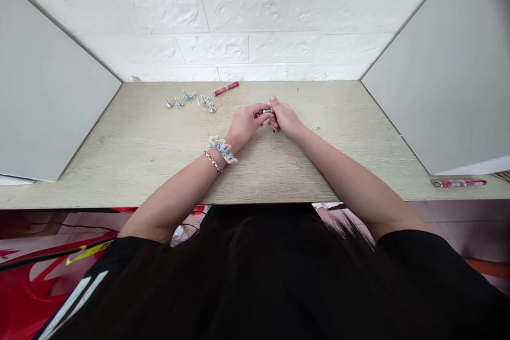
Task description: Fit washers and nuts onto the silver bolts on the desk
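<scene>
Left hand (247, 121), right hand (285, 118) | both closed, pinching small silver bolt (266, 110) | loose bolts (190, 95), red tube (226, 88) beyond on pale wooden desktop (139, 159)

Really bright, even light here, soft and diffuse, and honestly I can't tell where it's coming from. The white brick wall (247, 16) and the side panel (51, 79) look a bit washed out, but the table (135, 170) shows no hard glare. Shadows are super faint, just soft dark patches under the left hand (247, 121) and right hand (287, 118). The wide-angle warp is pretty obvious: the panels lean in hard and the table's front edge bows a little. The top right corner goes dim. The metal bolt (266, 110) is too tiny to look crisp, and the person's dark hair (255, 271) is basically a black blur with no detail.
</scene>
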Action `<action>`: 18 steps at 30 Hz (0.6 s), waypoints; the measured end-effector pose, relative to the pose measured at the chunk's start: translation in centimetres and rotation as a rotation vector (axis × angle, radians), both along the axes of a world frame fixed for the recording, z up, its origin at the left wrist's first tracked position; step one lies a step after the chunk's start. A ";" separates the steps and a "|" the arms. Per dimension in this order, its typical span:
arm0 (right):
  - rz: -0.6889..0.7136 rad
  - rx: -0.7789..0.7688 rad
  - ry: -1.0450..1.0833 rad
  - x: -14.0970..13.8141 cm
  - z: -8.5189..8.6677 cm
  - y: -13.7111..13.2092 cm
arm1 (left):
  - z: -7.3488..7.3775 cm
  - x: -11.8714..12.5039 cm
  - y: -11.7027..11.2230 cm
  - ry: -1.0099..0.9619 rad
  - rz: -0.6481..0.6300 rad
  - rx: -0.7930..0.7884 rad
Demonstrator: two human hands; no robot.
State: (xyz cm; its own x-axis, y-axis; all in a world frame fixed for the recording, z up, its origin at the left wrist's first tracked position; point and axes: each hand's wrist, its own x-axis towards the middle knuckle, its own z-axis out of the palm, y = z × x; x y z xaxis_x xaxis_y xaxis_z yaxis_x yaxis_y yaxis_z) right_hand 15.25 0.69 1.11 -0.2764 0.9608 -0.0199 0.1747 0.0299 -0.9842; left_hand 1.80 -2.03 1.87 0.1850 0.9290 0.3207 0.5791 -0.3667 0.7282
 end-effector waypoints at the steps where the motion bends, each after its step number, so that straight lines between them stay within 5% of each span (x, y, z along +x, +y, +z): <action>1: -0.003 -0.002 -0.003 0.0 0.0 0.0 | 0.0 0.0 0.0 0.002 0.003 0.003; 18: 0.074 -0.046 0.083 0.0 -0.1 0.5 | 0.1 0.0 0.1 0.019 0.041 -0.019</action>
State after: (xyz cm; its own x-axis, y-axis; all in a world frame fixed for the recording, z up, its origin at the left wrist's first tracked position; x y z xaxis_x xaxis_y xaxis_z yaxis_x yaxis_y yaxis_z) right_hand 15.28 1.17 1.01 -0.3490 0.9364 -0.0378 0.0916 -0.0061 -0.9958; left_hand 1.75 -1.96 2.02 0.1530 0.9417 0.2996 0.6073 -0.3288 0.7232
